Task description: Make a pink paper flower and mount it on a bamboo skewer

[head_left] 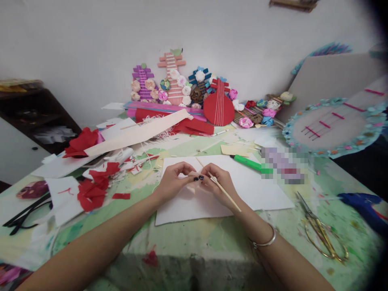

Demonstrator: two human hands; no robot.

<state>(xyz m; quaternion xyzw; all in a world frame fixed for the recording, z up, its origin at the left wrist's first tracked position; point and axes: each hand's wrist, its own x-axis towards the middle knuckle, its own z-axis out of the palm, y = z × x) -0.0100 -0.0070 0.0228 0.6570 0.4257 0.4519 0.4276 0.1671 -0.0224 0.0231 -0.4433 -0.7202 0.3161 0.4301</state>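
Note:
Over a white sheet of paper (257,192), my two hands meet with thumbs and fingertips pressed together. Between them is a small pale pink piece of paper (190,187), partly hidden by the fingers. My left hand (172,182) pinches its left side. On the other side, my right hand (220,186) pinches the same piece. A thin wooden stick (228,196) also rests in my right hand, slanting from between the fingers back across the wrist. Beyond the hands, a green-handled tool (249,163) lies across the sheet's far edge.
Gold-handled scissors (324,236) and a blue glue gun (362,206) lie at the right. Red paper scraps (93,190) and black glasses (32,214) are at the left. A long pale paper strip (142,131) lies behind. Decorated instrument models, one a red lute (218,109), stand along the wall.

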